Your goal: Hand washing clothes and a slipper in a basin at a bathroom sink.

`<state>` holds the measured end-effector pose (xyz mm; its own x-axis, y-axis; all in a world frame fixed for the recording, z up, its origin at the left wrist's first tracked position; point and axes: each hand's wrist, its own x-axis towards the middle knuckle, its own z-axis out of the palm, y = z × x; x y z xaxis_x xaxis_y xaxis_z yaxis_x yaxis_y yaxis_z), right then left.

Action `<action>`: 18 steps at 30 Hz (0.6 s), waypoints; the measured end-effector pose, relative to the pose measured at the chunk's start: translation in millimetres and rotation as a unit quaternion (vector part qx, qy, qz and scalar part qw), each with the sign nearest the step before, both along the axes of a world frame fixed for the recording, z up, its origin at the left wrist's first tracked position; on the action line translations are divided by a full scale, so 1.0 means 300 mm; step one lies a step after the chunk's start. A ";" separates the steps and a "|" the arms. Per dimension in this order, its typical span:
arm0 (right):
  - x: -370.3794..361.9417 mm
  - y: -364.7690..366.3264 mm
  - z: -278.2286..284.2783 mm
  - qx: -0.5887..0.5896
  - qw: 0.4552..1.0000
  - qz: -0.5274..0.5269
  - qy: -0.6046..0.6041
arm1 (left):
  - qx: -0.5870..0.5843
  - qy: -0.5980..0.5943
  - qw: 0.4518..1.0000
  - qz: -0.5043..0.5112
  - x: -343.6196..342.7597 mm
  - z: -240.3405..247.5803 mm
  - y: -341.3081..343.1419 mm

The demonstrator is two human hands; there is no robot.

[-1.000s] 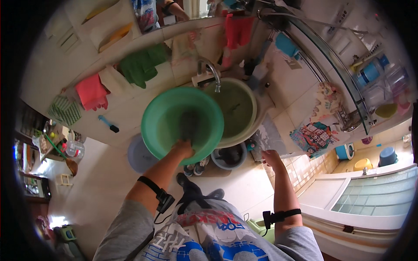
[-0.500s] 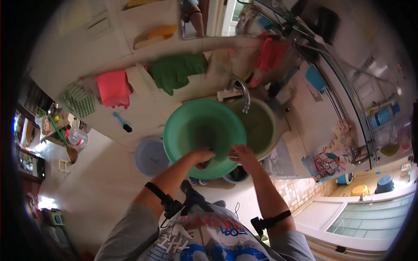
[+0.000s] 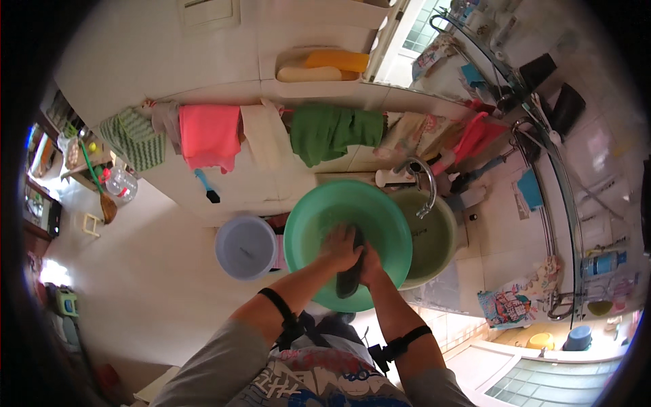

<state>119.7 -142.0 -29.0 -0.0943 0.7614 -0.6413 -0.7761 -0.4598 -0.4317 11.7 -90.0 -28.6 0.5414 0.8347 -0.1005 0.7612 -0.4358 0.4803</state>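
Observation:
A long, dark shoe [image 3: 349,277] with a rounded near end is held between my two hands over the large green basin [image 3: 307,270]. From its left side, my left hand [image 3: 339,247] presses against it, the thumb at its edge and the other fingers stretched over the cloudy water. My right hand [image 3: 370,264] closes on the opposite side of the shoe. Some of its fingers are hidden behind the shoe. The far end of the shoe lies by the water between the hands.
An olive-coloured sink [image 3: 441,237] under a curved tap [image 3: 431,193] adjoins the basin's right. Left of it stands a pale blue bucket [image 3: 245,254]. Cloths, including a pink towel [image 3: 210,136] and a green cloth [image 3: 332,132], hang on the wall. A glass shelf [image 3: 568,203] juts out at right.
My hands were apart over the basin's near side, the left curled round something dark. They have come together, the shoe clearly visible between them. The whole view has shifted.

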 end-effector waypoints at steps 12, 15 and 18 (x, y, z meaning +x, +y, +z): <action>0.012 0.105 -0.002 -0.013 0.997 0.038 0.070 | -0.011 -0.012 0.978 0.210 0.085 -0.123 0.020; 0.076 0.133 -0.036 -0.004 0.999 0.027 0.045 | -0.076 -0.004 0.984 0.163 0.151 -0.141 -0.022; 0.117 0.136 -0.067 -0.001 0.999 0.001 0.050 | -0.102 -0.078 0.980 0.154 0.198 -0.128 -0.079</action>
